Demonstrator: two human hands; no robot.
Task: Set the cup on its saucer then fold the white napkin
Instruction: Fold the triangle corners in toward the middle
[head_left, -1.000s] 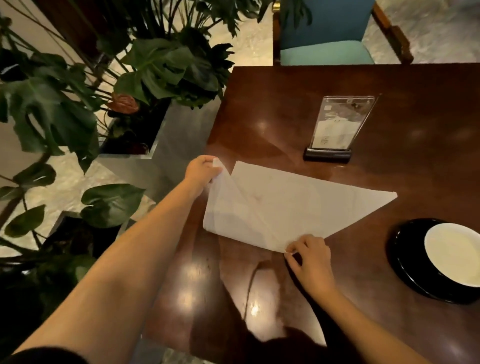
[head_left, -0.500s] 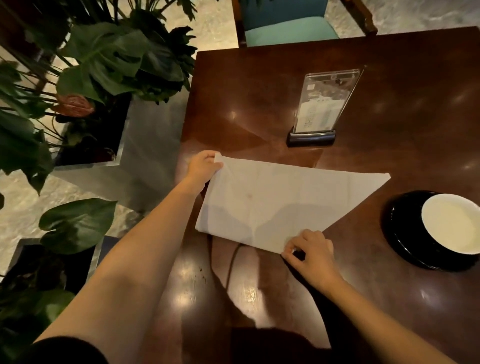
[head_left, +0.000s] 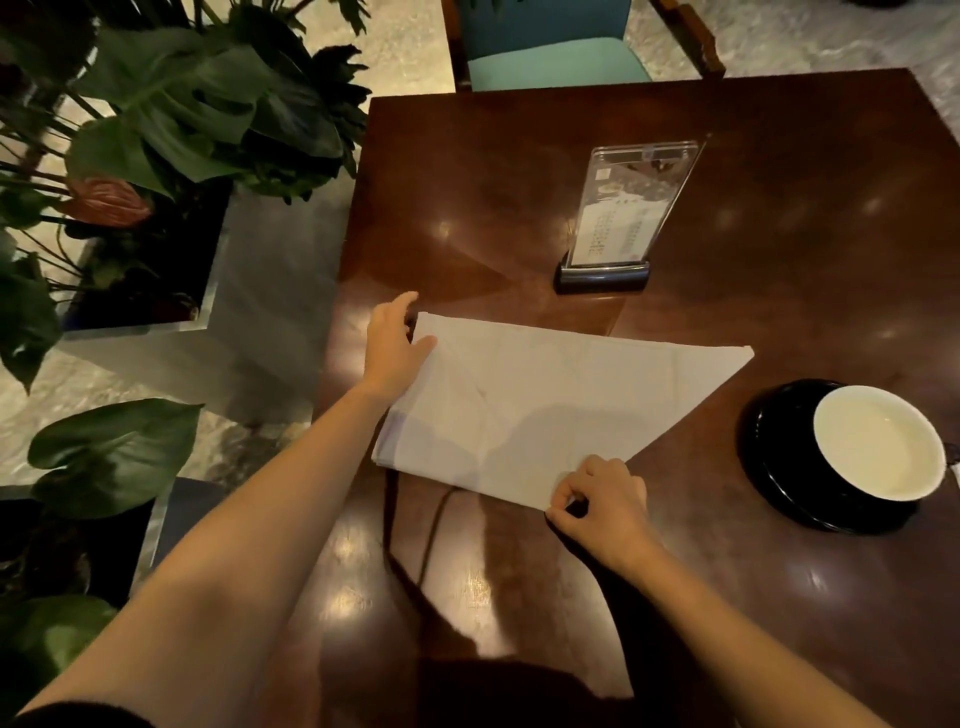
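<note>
The white napkin lies flat on the dark wooden table, folded into a slanted four-sided shape with a point toward the right. My left hand is at its far left corner, thumb lying on the cloth and fingers spread past the edge. My right hand pinches the napkin's near corner with curled fingers. At the right, the cup, white inside, sits on its black saucer, apart from both hands.
A clear acrylic menu stand on a dark base stands just behind the napkin. Large-leaved plants in a grey planter crowd the table's left edge. A teal chair is at the far side.
My left hand has brought the raised left flap down, so the napkin now lies flat, and its fingers have spread. My right hand has kept its pinch on the near corner.
</note>
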